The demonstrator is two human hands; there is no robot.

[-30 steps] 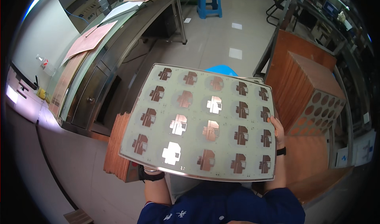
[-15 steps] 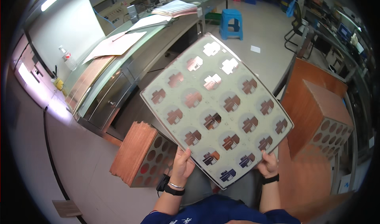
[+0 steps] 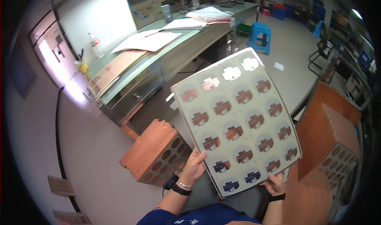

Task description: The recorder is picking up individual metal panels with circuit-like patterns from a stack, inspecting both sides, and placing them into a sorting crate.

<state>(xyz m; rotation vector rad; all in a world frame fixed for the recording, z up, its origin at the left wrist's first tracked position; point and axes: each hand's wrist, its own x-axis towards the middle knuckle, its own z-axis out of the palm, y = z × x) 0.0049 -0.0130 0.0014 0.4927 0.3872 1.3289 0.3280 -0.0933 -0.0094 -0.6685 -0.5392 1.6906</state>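
A thin rectangular panel [image 3: 237, 113] with a pale green face fills the middle of the view, tilted up in front of me. Rows of round patches with copper-coloured, stepped shapes cover it; those along the top edge glare white. My left hand [image 3: 193, 168] grips its lower left edge, thumb on the face. My right hand [image 3: 275, 183] holds the bottom edge near the right corner, thumb in front and the other fingers mostly hidden behind. Left of my left hand, a stack of copper-edged panels [image 3: 149, 147] with round patches on its face stands low down.
Another panel stack [image 3: 339, 141] rests at the right against an orange-brown board [image 3: 313, 106]. A long green-topped workbench [image 3: 174, 42] with papers, bottles and copper sheets runs across the back left. A blue stool [image 3: 260, 36] and a chair [image 3: 322, 52] stand further back.
The panel has turned a little counter-clockwise to stand more upright, and it sits further right in view. Both hands keep their hold. The room has shifted rightward with my head.
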